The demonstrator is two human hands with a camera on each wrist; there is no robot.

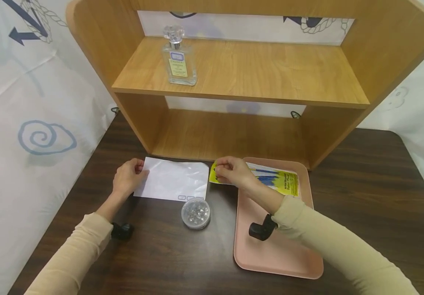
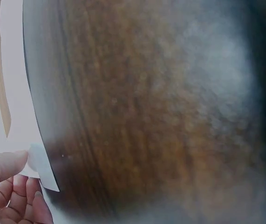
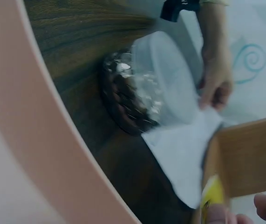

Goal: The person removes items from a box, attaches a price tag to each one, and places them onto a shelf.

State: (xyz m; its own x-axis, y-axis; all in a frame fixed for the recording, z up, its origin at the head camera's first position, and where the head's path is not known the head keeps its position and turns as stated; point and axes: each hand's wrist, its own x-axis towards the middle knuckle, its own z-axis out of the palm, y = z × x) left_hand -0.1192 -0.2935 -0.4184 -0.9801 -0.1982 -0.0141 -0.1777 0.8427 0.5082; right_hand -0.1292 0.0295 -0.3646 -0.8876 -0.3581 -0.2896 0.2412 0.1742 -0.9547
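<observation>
The envelope [image 1: 175, 180] is white and flat, with a faint sheen and small outlined boxes printed near its lower right corner. It lies left of centre in the head view, in front of the shelf [image 1: 241, 67]. Its long axis runs left to right, dropping slightly toward the right. The left hand [image 1: 127, 178] pinches its left edge, thumb on top and fingers underneath, as the left wrist view shows.

The packet [image 1: 287, 184] has yellow ends with dark lettering and a pale middle, through which blue brush handles show. It sits right of centre, across the upper part of the pink tray [image 1: 278, 258], and its left end reaches past the tray's rim. Its long axis also runs left to right, tilting a little down at the right; the print on its right end reads sideways. The right hand [image 1: 239, 174] pinches the yellow left end, which points at the envelope's right edge, close beside it. I cannot tell which way the bristles face.

A round tub [image 1: 196, 214] of clear, glassy pieces stands at lower centre, overlapping the envelope's lower edge in the view. A glass bottle [image 1: 180, 65] stands upright at upper left centre, on the shelf.
</observation>
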